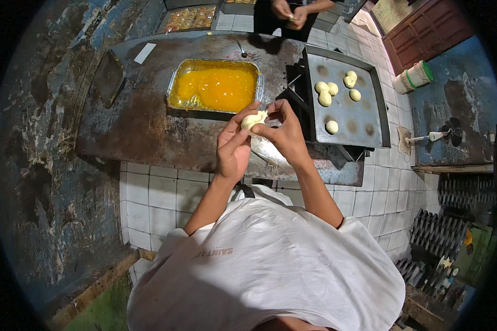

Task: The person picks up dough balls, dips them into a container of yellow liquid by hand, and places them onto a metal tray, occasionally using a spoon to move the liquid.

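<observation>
Left hand (233, 144) and right hand (287, 135): jointly held dough (252, 121), before the pan (218, 60)'s near right corner. Table (130, 124): gave room past the pan's left edge. Tray (367, 118): stood past its right.

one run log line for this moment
left hand: holding dough piece; right hand: gripping its edge; ahead: yellow mixture in foil pan; right: dough balls on tray

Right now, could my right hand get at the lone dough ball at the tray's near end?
Probably yes: nothing covers that dough ball, and only the side of the tray seems in between. But your right hand is pinching a dough piece, so its grip would need freeing.
</observation>
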`<action>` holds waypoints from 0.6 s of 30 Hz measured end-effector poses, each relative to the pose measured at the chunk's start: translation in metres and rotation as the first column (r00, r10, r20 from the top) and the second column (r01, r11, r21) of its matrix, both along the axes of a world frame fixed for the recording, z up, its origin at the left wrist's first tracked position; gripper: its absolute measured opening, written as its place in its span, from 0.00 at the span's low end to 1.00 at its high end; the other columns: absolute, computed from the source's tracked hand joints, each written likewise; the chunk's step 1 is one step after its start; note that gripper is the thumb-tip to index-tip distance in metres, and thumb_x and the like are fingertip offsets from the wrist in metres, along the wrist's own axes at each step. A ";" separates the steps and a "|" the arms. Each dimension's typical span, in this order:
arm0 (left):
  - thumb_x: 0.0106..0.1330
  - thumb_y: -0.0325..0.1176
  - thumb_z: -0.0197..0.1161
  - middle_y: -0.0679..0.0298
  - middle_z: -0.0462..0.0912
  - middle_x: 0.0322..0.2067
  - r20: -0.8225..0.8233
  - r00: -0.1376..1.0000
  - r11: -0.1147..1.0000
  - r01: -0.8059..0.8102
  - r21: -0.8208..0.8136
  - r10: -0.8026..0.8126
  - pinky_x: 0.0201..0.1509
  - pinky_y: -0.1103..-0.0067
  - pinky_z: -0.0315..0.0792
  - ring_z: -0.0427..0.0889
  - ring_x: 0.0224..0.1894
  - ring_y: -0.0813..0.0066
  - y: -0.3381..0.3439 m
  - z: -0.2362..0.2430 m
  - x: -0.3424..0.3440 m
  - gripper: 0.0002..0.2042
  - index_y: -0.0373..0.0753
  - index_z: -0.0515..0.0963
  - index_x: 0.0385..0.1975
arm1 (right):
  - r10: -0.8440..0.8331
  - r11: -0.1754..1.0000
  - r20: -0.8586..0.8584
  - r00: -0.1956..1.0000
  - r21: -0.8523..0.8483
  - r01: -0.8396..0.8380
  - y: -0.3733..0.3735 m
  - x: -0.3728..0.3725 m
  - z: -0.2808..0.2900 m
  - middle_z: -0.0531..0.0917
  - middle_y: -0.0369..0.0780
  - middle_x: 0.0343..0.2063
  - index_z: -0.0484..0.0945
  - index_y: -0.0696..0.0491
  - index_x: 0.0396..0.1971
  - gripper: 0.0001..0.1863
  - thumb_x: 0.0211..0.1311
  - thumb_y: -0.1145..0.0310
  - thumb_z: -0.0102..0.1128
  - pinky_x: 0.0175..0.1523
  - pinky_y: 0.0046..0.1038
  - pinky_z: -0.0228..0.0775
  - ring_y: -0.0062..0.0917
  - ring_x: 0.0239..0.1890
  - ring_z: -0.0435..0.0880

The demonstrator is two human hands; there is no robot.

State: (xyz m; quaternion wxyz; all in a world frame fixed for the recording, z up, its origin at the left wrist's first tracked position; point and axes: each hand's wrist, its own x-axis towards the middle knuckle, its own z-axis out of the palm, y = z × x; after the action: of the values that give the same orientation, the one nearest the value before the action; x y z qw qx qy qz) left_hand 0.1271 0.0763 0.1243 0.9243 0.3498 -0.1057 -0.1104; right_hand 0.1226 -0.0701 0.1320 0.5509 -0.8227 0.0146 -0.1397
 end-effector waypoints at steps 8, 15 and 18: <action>0.74 0.28 0.58 0.56 0.82 0.50 -0.261 0.951 0.984 -0.175 -0.006 0.168 0.60 0.74 0.73 0.81 0.52 0.69 0.028 -0.016 0.030 0.10 0.35 0.76 0.50 | -0.050 0.999 0.100 0.994 0.020 0.048 0.057 0.001 0.012 0.83 0.40 0.27 0.84 0.57 0.50 0.19 0.58 0.71 0.72 0.34 0.24 0.71 0.23 0.29 0.81; 0.78 0.36 0.55 0.55 0.81 0.54 0.006 0.997 0.996 -0.082 0.041 0.082 0.64 0.72 0.70 0.79 0.56 0.69 0.052 -0.021 0.039 0.12 0.34 0.79 0.49 | -0.111 0.979 0.163 0.980 -0.149 0.135 0.078 0.008 0.019 0.81 0.43 0.31 0.83 0.59 0.45 0.20 0.51 0.69 0.76 0.36 0.29 0.72 0.31 0.31 0.81; 0.79 0.37 0.51 0.53 0.79 0.59 0.023 1.000 1.000 0.003 0.012 -0.003 0.68 0.71 0.65 0.76 0.61 0.67 0.059 -0.009 0.041 0.15 0.32 0.79 0.51 | -0.212 0.970 0.236 0.948 -0.070 0.234 0.082 0.020 0.017 0.82 0.41 0.33 0.84 0.61 0.37 0.15 0.52 0.69 0.77 0.39 0.27 0.73 0.27 0.34 0.81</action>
State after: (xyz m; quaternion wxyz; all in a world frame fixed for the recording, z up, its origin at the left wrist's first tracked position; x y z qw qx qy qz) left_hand 0.1677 0.1350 0.1154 0.9207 0.3565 -0.1160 -0.1085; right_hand 0.1423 0.0118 0.1492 0.4891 -0.8201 0.0378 -0.2947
